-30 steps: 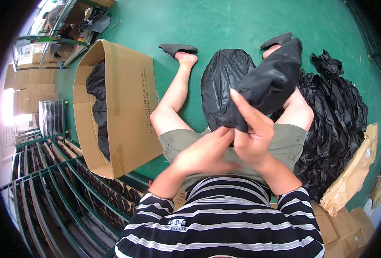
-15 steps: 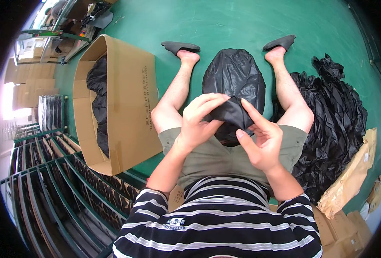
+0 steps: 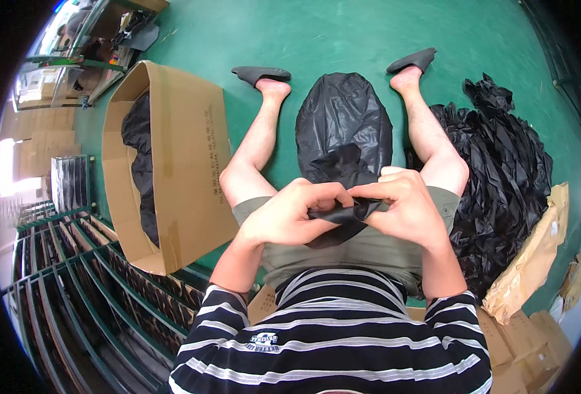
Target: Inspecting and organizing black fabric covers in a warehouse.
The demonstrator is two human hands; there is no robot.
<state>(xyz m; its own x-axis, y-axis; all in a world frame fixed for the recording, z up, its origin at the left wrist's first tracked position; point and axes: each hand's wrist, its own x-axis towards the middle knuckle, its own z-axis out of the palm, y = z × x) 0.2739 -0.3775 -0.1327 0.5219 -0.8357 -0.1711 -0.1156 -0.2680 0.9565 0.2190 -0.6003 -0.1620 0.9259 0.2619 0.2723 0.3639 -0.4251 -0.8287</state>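
1. A seated person is gripping the neck of a filled black bag [image 3: 344, 125] at the centre of the frame, the bag lying between bare legs on the green floor [image 3: 343, 33].
2. The left hand [image 3: 289, 220] is clenching a twisted strip of the bag's plastic.
3. The right hand [image 3: 405, 207] is pinching the same strip, knuckles touching the left.
4. A cardboard box [image 3: 185, 164] is lying at left, black plastic inside.
5. A heap of black bags [image 3: 507, 177] is sitting at right.
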